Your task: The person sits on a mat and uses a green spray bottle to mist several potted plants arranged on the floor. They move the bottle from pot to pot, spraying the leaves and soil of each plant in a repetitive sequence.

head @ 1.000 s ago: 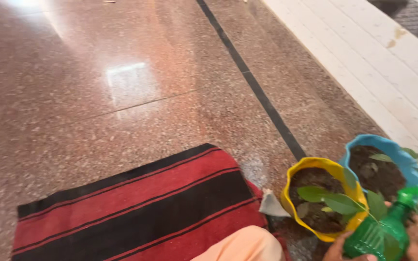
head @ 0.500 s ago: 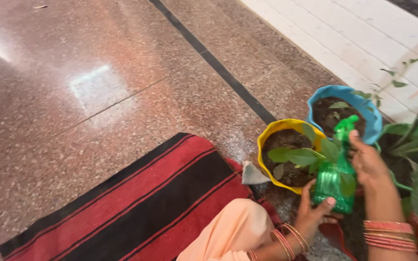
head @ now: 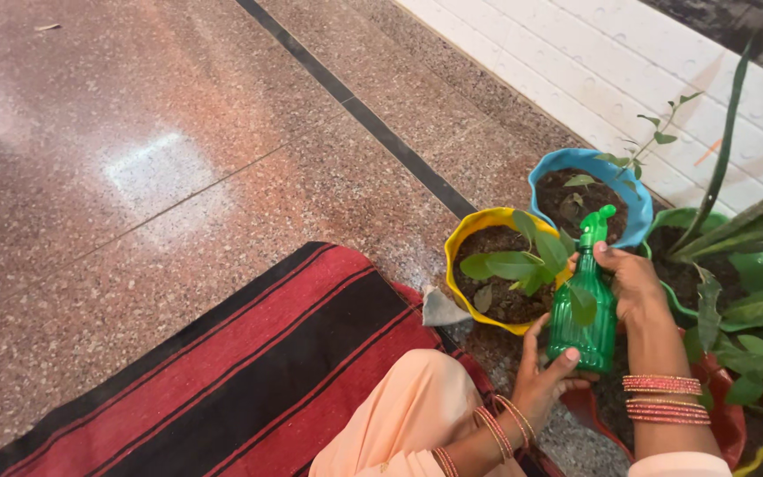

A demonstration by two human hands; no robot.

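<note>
Green spray bottle (head: 583,309) gripped by both hands, right hand (head: 633,281) hiding trigger, left hand (head: 545,380) underneath

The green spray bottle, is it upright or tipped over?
Upright: the green spray bottle stands vertical with its nozzle on top, left hand at its base, right hand near the trigger.

The scene is lit evenly and rather brightly, with soft light from above. On the polished stone floor (head: 178,177) a pale rectangular glare is seen at the left, and a second bright patch is found near the left edge. Only weak, short shadows are cast under the pots and beside the striped mat (head: 222,371). The picture is mostly sharp; slight softness is noticed toward the corners. Straight floor lines are shown nearly unbent.
</note>
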